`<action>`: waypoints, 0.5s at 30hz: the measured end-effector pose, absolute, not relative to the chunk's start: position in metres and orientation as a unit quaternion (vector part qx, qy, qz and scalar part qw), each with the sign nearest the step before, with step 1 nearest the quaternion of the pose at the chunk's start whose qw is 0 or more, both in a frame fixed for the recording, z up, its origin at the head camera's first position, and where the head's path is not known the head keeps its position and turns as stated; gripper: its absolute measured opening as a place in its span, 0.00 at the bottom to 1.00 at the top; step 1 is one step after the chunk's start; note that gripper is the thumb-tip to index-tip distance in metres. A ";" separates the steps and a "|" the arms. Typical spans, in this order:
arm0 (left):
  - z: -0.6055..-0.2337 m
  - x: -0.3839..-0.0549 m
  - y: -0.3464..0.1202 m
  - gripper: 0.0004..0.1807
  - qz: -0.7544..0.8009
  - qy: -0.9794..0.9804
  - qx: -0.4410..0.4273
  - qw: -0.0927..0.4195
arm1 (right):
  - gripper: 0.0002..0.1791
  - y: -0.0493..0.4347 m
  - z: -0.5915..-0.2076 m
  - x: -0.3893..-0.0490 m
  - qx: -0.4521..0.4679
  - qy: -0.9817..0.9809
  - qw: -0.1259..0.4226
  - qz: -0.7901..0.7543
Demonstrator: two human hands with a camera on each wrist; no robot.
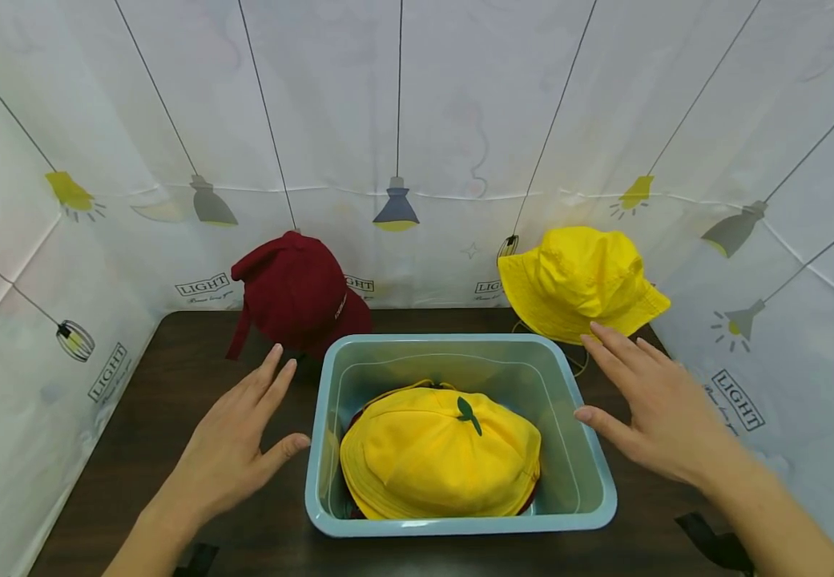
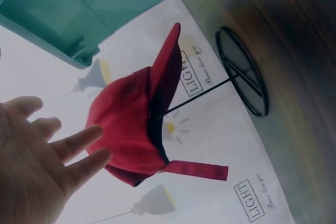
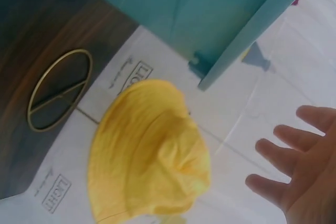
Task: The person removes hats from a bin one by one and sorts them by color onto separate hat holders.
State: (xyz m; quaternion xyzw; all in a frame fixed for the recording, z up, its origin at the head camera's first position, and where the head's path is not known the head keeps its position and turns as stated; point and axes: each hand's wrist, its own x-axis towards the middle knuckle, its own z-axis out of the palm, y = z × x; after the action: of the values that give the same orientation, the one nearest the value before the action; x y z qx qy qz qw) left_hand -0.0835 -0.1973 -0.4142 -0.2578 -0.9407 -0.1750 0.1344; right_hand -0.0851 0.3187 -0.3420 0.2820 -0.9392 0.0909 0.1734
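A light blue plastic bin (image 1: 461,526) stands between my two hands. Inside it lies a yellow hat (image 1: 445,457) with a green sprout on top, and dark red fabric peeks out from under it. My left hand (image 1: 232,441) is spread out left of the bin, its thumb near the bin's wall. Behind that hand a dark red cap (image 2: 123,124) sits on a black wire stand (image 2: 241,72). On the right, my right hand (image 1: 650,401) holds nothing, its thumb overlapping the bin's rim in the head view. Beyond its fingertips a yellow bucket hat (image 3: 152,156) hangs on a gold wire stand (image 3: 60,90).
The dark brown table (image 1: 121,481) backs onto a white curtain (image 1: 445,96) printed with lamps, which also closes off both sides. Dark strips (image 1: 712,541) lie near the table's front on both sides.
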 end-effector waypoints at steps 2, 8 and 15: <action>-0.414 -0.083 -0.195 0.52 -0.180 -0.940 -0.261 0.129 | 0.48 0.313 -0.339 -0.085 0.287 -0.939 0.164 0.089; -0.413 -0.082 -0.191 0.51 -0.195 -0.938 -0.264 0.108 | 0.44 0.296 -0.335 -0.084 0.312 -0.936 0.135 0.086; -0.413 -0.081 -0.183 0.52 -0.240 -0.925 -0.284 0.080 | 0.41 0.279 -0.333 -0.082 0.324 -0.939 0.082 0.085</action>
State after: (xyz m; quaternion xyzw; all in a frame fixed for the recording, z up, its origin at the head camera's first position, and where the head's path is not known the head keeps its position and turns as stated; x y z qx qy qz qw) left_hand -0.0807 -0.1832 -0.4128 -0.2844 -0.9248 -0.2397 0.0803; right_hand -0.0817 0.2795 -0.3331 0.3237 -0.9387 0.0848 0.0824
